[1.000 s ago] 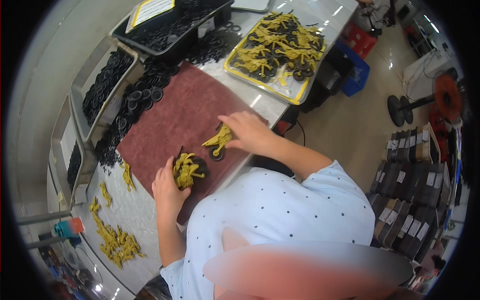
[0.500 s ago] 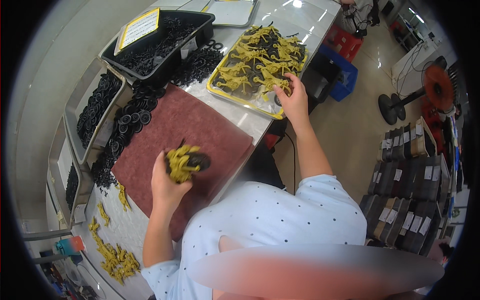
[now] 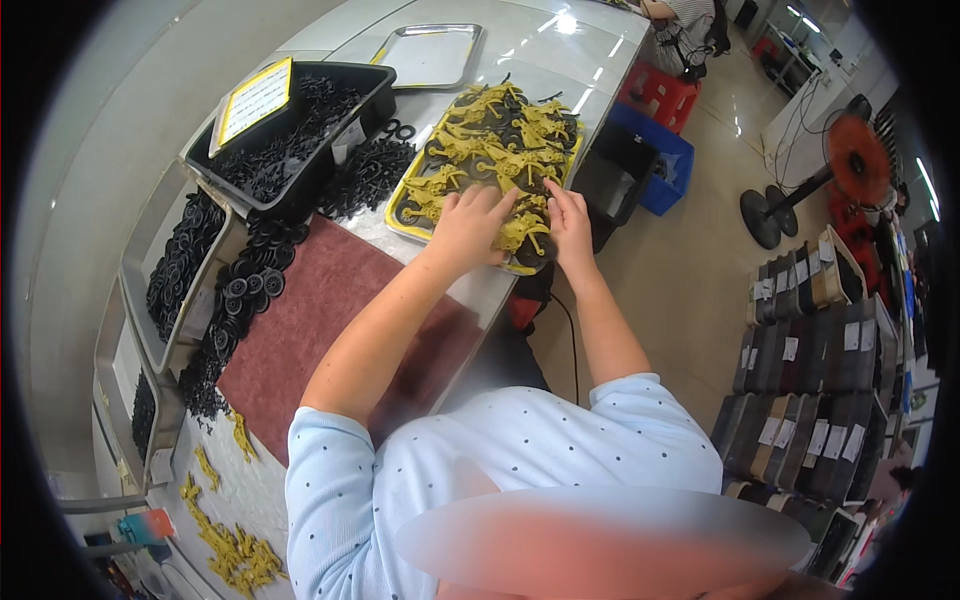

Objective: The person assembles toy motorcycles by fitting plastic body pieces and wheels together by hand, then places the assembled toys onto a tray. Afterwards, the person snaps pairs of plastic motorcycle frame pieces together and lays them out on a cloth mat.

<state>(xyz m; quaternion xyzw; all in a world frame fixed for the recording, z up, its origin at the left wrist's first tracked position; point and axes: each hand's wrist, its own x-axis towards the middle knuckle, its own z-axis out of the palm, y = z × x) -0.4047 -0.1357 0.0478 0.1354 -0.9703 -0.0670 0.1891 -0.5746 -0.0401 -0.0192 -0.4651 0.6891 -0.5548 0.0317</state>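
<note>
My left hand [image 3: 468,228] reaches over the near part of a yellow-rimmed tray [image 3: 408,232]. Its fingers are spread, touching or just beside a yellow toy motorcycle [image 3: 523,232] with black wheels. At the tray's right edge is my right hand [image 3: 571,222], fingers stretched and apart, the tips close to that toy and its neighbours. Several more toy motorcycles [image 3: 492,105] fill the tray in rows. My left fingers partly hide the toys under them, so exact contact is hard to see.
A dark red cloth [image 3: 330,300] covers the near table. Left of it stand a black bin [image 3: 380,98] of small black parts, loose black wheels [image 3: 240,285], a grey bin [image 3: 228,240] of wheels and yellow pieces [image 3: 240,555]. Behind lies a metal tray [image 3: 425,55]; a blue crate [image 3: 672,175] stands right.
My left hand has moved from above the cloth to the tray, and the toy motorcycle it held is out of its grasp. My right hand has stayed by the tray's right edge.
</note>
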